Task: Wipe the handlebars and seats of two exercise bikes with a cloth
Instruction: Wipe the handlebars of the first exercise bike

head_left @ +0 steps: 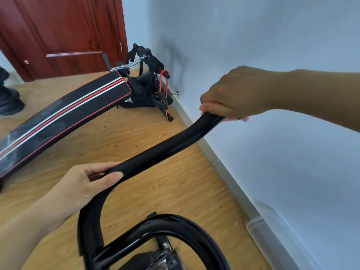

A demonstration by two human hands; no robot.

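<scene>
Head view, looking down: a person is standing at an exercise bike (136, 242) whose black padded handlebar (165, 149) is running diagonally from the lower left of the frame up to the centre right. The left hand (83, 184), entering from the lower left, is wrapping thumb and fingers round the handlebar near its bend, so its grip is holding the padding. The right hand (235, 94), reaching in from the right edge with the forearm nearly level, is closing palm-down over the handlebar's far end, its grip also holding it. A sliver of pink is showing beneath this hand; whether that is the cloth or fingertips cannot be told. To wipe well, the left hand should be steadying the handlebar while the right is sliding along the padding with firm, wrapped pressure, covering the underside too. A sit-up bench (68, 114) is lying on the wooden floor (155, 191) at the left.
</scene>
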